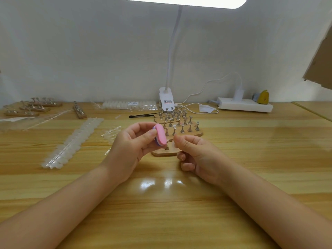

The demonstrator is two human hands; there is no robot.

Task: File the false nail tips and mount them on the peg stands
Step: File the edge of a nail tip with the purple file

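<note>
Head view, centre of wooden table [179,212]:
- Left hand [129,150], fingers closed round pink oval nail file [161,134]; file held on edge, abrasive face turned toward the other hand, apparently ready for filing.
- Right hand [195,155], thumb and forefinger pinched together on a clear false nail tip [173,143]; tip faint, just beside the file, contact not discernible.
- Near peg stand [164,153], wooden base directly under both hands, 1 peg visible, rest hidden; likely placed close for mounting.
- Further peg stands [177,123], behind the hands, many upright metal pegs, mostly bare; some tops too small to judge.

Left of table:
- Strips of unfiled nail tips [71,142], laid loose, out of packaging.
- 4 peg stands [34,106], well apart, contents unclear.

Rear edge:
- Clear bag of nail tips [129,105], lying flat.
</note>
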